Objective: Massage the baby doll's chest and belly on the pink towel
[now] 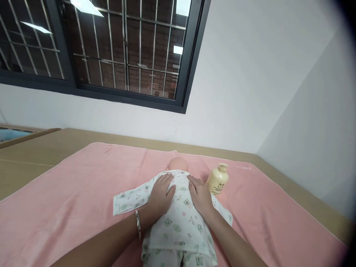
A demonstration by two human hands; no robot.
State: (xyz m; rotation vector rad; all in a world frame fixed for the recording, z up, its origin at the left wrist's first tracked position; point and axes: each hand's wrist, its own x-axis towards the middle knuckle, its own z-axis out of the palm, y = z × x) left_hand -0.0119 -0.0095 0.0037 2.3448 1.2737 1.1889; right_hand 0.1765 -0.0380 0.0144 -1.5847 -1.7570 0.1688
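Observation:
A baby doll lies on a pink blanket, dressed in a white printed top and matching trousers. Only the rounded, bare back of its head shows beyond the collar. My left hand rests flat on the upper left of the top, fingers stretched toward the collar and thumb apart. On the upper right, my right hand lies flat in the same way. Neither hand grips anything. The doll's left-side sleeve spreads out across the blanket; the other sleeve shows partly past my right forearm.
Close beyond my right hand stands a pale yellow pump bottle. The pink blanket covers much of a tan surface. Behind it rises a white wall with a dark-framed, barred window.

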